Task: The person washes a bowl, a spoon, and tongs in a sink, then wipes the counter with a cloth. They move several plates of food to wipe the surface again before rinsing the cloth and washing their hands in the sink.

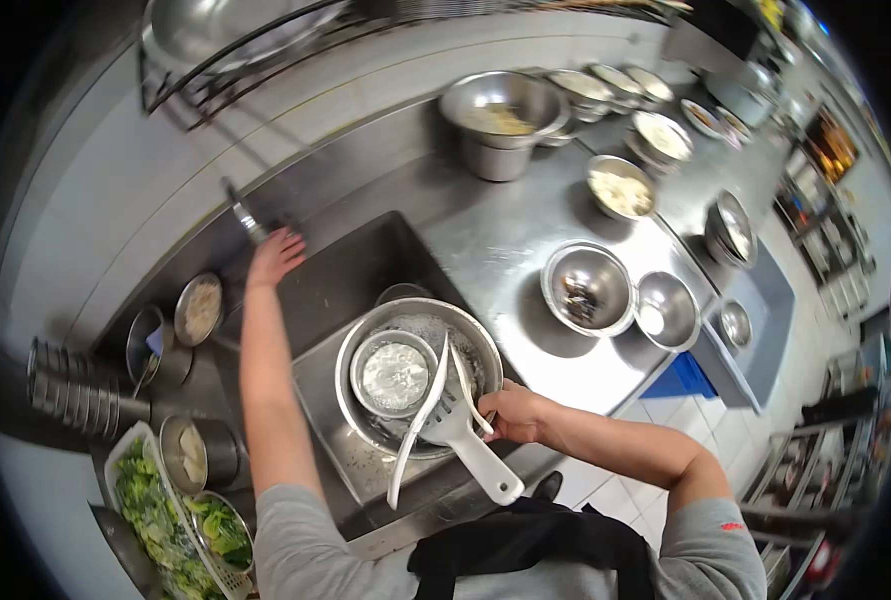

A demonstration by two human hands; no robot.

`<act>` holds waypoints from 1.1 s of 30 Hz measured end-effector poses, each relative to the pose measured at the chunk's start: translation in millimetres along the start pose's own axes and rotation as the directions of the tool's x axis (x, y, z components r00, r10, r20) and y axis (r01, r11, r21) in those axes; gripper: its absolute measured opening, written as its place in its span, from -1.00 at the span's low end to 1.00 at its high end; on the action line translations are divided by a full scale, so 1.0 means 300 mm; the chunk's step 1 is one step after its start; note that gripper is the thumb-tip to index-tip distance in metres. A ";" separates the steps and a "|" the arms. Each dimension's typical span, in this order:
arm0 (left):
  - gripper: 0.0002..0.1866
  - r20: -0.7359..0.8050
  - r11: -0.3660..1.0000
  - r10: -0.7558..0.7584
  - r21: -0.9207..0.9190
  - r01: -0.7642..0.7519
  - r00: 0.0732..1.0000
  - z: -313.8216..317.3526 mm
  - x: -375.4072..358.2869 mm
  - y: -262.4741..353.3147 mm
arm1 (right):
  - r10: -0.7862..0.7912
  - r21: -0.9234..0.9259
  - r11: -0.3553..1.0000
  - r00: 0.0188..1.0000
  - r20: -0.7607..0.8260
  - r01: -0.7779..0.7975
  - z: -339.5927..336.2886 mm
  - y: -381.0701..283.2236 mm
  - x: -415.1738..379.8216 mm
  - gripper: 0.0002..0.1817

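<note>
My left hand [278,257] reaches over the sink's back left, its fingers apart, just below the metal faucet [244,212]. My right hand [516,412] has its fingers wrapped round the right rim of a large metal bowl [349,400]. Inside that bowl sit a smaller metal pot with whitish liquid [396,375] and several white utensils, among them a slotted spatula [481,462]. The large bowl rests over the front part of the sink [381,262].
Metal bowls, one with dark pieces [581,295], stand on the steel counter. At the left are a basket of green vegetables [161,520], stacked metal cups [76,390] and food containers. A grey tub [766,310] lies to the right.
</note>
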State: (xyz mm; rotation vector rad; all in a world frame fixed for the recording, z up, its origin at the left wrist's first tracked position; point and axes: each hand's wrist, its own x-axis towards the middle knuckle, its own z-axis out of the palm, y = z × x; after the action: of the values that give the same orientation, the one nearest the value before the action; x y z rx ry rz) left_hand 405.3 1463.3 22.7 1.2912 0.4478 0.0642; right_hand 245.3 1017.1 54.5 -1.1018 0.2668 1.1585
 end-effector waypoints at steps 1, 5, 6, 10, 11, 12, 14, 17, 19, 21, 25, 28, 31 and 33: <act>-0.61 0.017 0.999 -0.016 0.041 0.015 1.000 0.000 -0.040 0.009 | -0.029 0.032 0.999 0.999 -0.023 0.030 -0.021 0.000 -0.075 -0.72; -0.57 0.120 0.968 0.023 0.245 -0.052 0.992 0.116 -0.339 0.007 | -0.108 0.200 0.974 0.994 -0.022 0.110 -0.188 0.044 -0.372 -0.72; -0.54 0.097 0.961 0.027 0.272 -0.052 0.995 0.170 -0.421 0.003 | -0.110 0.222 0.968 0.993 -0.046 0.118 -0.226 0.057 -0.471 -0.73; -0.54 0.208 0.940 0.154 0.270 -0.208 0.966 0.448 -0.760 -0.034 | -0.172 0.327 0.917 0.965 -0.198 0.230 -0.386 0.165 -0.872 -0.77; -0.56 0.206 0.931 0.178 0.280 -0.233 0.962 0.555 -0.849 -0.046 | -0.200 0.334 0.903 0.951 -0.236 0.272 -0.442 0.209 -0.956 -0.78; -0.57 0.205 0.922 0.205 0.287 -0.259 0.957 0.678 -0.928 -0.069 | -0.216 0.373 0.872 0.934 -0.284 0.315 -0.510 0.266 -1.027 -0.78; -0.59 0.322 0.897 0.168 0.342 -0.280 0.932 0.942 -1.089 -0.147 | -0.233 0.430 0.822 0.910 -0.344 0.373 -0.689 0.416 -1.116 -0.78; -0.64 0.571 0.860 -0.046 0.440 -0.258 0.820 1.276 -1.283 -0.343 | -0.160 0.525 0.721 0.846 -0.509 0.452 -0.876 0.591 -1.287 -0.79; -0.66 0.689 0.877 -0.223 0.451 -0.167 0.689 1.485 -1.370 -0.518 | -0.213 0.453 0.700 0.766 -0.606 0.552 -0.975 0.675 -1.408 -0.76; -0.64 0.779 0.899 -0.337 0.433 -0.065 0.528 1.722 -1.459 -0.691 | -0.202 0.465 0.645 0.723 -0.661 0.606 -1.120 0.777 -1.469 -0.75; -0.59 0.846 0.910 -0.413 0.398 0.116 0.338 2.243 -1.608 -0.991 | -0.154 0.482 0.467 0.605 -0.782 0.741 -1.344 0.937 -1.555 -0.73; -0.57 0.914 0.915 -0.315 0.364 -0.175 0.254 2.525 -1.665 -1.124 | -0.006 0.533 0.480 0.610 -0.792 0.697 -1.591 1.124 -1.586 -0.66; -0.56 0.916 0.910 -0.351 0.383 0.162 -0.196 2.712 -1.643 -1.032 | -0.095 0.582 0.212 0.609 -0.787 0.785 -1.719 1.199 -1.658 -0.59; -0.56 0.808 0.756 -0.497 0.582 0.299 -0.316 2.850 -1.521 -1.132 | -0.032 0.476 0.424 0.538 -0.842 0.770 -1.797 1.240 -1.734 -0.69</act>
State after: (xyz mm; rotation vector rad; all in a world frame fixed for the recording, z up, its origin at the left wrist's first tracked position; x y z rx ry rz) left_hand 225.0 452.5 8.2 0.8201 -0.5710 -1.6433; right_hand -104.0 266.2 -63.4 -0.6038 0.9973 -0.1089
